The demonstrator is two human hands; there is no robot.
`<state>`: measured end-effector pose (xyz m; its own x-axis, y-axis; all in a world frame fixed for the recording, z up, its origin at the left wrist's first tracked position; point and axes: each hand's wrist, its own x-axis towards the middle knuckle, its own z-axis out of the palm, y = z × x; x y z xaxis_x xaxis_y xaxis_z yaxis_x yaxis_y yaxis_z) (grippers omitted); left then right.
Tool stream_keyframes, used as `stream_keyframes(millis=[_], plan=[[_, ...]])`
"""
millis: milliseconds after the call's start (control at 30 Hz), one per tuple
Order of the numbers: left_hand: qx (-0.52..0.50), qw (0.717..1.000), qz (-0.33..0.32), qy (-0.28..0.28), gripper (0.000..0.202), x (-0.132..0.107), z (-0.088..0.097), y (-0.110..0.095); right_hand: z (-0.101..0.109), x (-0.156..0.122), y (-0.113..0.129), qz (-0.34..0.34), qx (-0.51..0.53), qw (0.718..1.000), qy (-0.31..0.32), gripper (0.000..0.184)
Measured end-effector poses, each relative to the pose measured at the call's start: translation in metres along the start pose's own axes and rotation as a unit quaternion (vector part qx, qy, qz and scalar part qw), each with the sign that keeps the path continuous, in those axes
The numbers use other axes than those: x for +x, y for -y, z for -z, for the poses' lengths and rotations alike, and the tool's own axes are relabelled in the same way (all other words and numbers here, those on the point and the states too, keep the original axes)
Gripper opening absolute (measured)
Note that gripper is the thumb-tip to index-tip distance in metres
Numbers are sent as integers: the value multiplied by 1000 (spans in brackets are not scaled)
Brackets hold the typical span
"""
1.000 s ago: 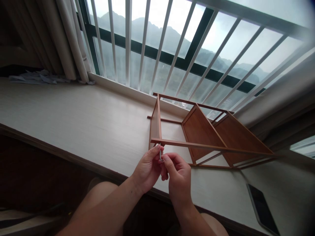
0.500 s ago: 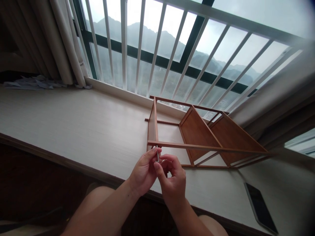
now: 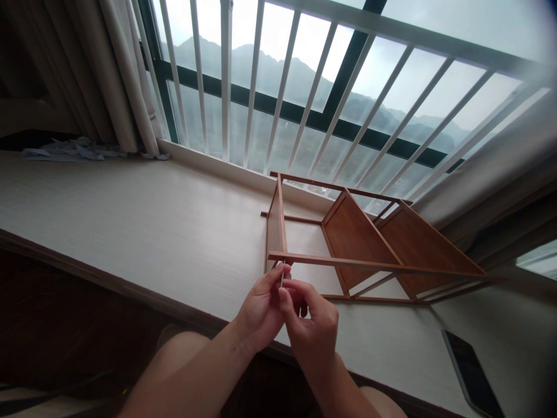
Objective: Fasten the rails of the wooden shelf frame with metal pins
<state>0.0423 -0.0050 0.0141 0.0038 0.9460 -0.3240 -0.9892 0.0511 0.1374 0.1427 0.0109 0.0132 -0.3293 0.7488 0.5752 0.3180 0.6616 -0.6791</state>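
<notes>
Pinching a rod (image 3: 282, 278) in closed fingertips (image 3: 285, 297) of both hands (image 3: 263, 310) (image 3: 314, 324), faced wooden rack (image 3: 363, 235) on pale ledge (image 3: 130, 209), barred window (image 3: 293, 110) behind.

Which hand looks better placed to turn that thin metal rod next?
Probably the right hand: it is at the metal rod's lower end, while the left hand holds higher up, nearer the wooden frame.
</notes>
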Motion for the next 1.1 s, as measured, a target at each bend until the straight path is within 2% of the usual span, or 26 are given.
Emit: stream_keyframes(millis=[100,200,333,433,533,700,800,1100], plan=[[30,999,-12,16,9,2,2,-1,-2,-1,2,-102,96,990,11,24],[107,994,2,22,19,3,3,-3,-5,-2,5,-201,223,953,29,35],[157,987,15,20,26,3,5,-3,-5,-3,7,-252,320,912,48,40],[155,988,10,28,25,1,6,-3,-5,-4,5,-244,325,912,47,37],[132,991,-18,31,21,1,5,-3,-6,-8,2,-211,298,930,32,26],[84,996,-25,-21,15,0,-1,-1,-6,-11,1,-141,209,968,16,17],[67,997,-23,-33,12,-1,-3,-1,-6,-9,2,-101,162,982,12,16],[42,998,-11,-40,12,-1,-2,0,-5,-5,3,-65,112,992,2,13]])
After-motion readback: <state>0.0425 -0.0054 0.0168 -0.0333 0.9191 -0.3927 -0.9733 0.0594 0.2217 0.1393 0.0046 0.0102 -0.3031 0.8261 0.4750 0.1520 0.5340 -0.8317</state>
